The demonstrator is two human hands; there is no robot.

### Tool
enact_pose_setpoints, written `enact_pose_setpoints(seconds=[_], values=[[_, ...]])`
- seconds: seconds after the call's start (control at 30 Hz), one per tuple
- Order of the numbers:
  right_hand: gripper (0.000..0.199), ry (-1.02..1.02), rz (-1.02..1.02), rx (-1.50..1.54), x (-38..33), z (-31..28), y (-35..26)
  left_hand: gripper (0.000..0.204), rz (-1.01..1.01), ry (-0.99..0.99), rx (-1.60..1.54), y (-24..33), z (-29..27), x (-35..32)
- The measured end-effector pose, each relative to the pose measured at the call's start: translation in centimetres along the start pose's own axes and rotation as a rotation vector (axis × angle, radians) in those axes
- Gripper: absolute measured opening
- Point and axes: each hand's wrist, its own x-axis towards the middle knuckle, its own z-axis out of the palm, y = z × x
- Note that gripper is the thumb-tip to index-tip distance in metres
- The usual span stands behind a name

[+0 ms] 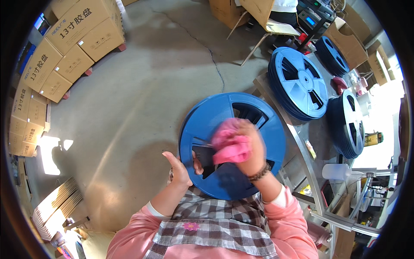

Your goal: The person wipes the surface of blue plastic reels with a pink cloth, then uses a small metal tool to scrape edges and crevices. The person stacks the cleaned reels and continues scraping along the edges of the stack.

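Observation:
A large blue plastic reel (272, 138) with wedge-shaped openings lies tilted in front of me, over my lap. Dark layered edges show through its far opening, so other reels may lie beneath; I cannot tell how many. My left hand (177, 169) grips the reel's near left rim, fingers showing through an opening and thumb outside. A crumpled pink cloth (233, 142) is bunched in my right hand (255, 149), which is closed on it and slightly blurred. That cloth lies against the upper face of the reel, close to its hub, hiding the centre.
Stacks of blue reels (288, 77) stand on the workbench (297, 140) to my right, beside a translucent white bottle (336, 172). A chair (276, 28) and a seated person are at the far right. Piled cardboard boxes (82, 45) line the left.

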Motion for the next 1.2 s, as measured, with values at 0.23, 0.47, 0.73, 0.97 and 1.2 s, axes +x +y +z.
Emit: enact_pose_setpoints(seconds=[0.23, 0.47, 0.73, 0.97, 1.2], values=[[0.026, -0.062, 0.157, -0.168, -4.5, -0.5, 0.0, 0.097, -0.017, -0.006, 0.055, -0.2, 1.1, 0.6], [0.029, 0.023, 0.374, 0.16, 7.9, 1.9, 8.6, 0.093, 0.064, -0.083, 0.061, -0.6, 0.0, 0.5], [0.037, -0.091, -0.296, 0.03, 4.9, 6.7, -0.9, 0.096, 0.009, -0.047, 0.122, -0.6, 0.3, 0.6], [0.025, 0.25, 0.467, -0.06, 4.5, -4.4, 10.1, 0.089, 0.031, -0.04, 0.062, -0.6, 1.4, 0.4], [0.02, 0.092, 0.347, 0.502, -7.4, -0.9, -2.9, 0.068, 0.029, 0.019, 0.12, -0.8, 1.6, 0.7]])
